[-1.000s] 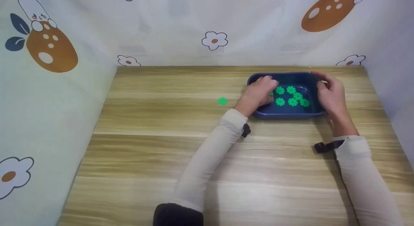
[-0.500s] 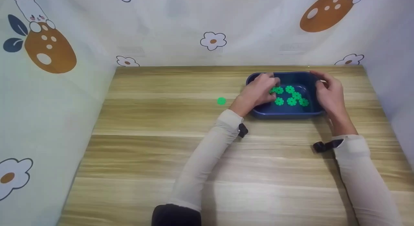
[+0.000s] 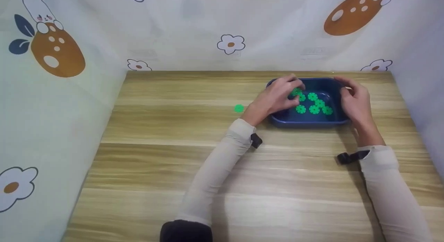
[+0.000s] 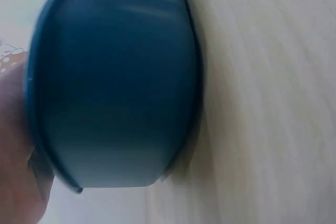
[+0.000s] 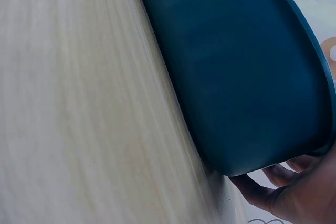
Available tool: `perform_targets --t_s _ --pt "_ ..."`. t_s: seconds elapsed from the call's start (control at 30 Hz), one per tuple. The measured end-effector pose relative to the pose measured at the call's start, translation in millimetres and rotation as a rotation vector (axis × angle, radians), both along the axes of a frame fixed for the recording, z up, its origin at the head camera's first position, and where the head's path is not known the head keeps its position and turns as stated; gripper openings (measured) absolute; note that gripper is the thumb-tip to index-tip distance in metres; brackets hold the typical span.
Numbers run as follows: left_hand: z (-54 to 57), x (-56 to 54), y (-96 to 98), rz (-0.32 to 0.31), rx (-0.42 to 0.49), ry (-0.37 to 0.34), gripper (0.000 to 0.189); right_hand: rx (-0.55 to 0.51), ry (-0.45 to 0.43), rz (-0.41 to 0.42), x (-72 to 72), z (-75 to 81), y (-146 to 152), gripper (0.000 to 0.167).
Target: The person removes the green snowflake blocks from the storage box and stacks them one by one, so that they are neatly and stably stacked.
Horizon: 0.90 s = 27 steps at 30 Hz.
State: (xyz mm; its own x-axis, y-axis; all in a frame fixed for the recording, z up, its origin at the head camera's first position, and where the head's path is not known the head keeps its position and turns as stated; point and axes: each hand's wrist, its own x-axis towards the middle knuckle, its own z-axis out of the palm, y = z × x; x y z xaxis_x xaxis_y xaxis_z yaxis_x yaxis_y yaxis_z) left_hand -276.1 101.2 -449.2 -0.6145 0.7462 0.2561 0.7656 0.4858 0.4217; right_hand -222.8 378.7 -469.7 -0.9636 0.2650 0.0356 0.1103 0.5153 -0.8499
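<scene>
A dark blue plastic box (image 3: 308,123) stands on the table with several green notched snowflake building discs (image 3: 314,109) in it. My left hand (image 3: 274,96) reaches over the box's left end, thumb and fingers curled around one green snowflake disc (image 3: 296,92), which partly overlaps another below. My right hand (image 3: 357,101) grips the box's right end, thumb inside the rim and fingers outside. In the right wrist view, fingers (image 5: 257,190) lie along the box's end wall. The left wrist view shows the box's outer wall (image 4: 115,93) and part of my hand at the left edge.
One more green snowflake disc (image 3: 239,108) lies on the wood-grain table (image 3: 173,158), left of the box. A patterned cloth backdrop (image 3: 184,30) rises behind the table and along both sides.
My left hand has lifted slightly, and a green disc near its fingers has shifted up and to the right with it. The right hand stays on the box, which has not moved.
</scene>
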Motion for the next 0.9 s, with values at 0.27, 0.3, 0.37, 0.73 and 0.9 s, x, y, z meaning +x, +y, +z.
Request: perform_targets --t_s 0.27,0.3,0.37,0.73,0.9 --pt "7.5 8.1 -24.4 0.032 0.037 0.051 0.033 -0.003 0.0 0.0 0.3 -0.9 -1 0.047" --pt "7.6 8.8 -28.4 0.037 0.049 0.065 0.032 -0.004 0.003 0.0 0.7 -0.8 -1 0.047" --pt "7.1 10.1 -36.8 0.043 0.081 0.094 0.031 -0.001 0.007 -0.001 1.0 -1.2 -1 0.047" --pt "-3.3 17.0 -75.8 0.089 0.142 0.119 0.035 0.001 -0.01 -0.016 0.6 -0.9 -1 0.048" --pt "-6.0 17.9 -91.2 0.115 0.126 0.082 0.033 0.0 -0.01 -0.017 0.6 -0.8 -1 0.048"
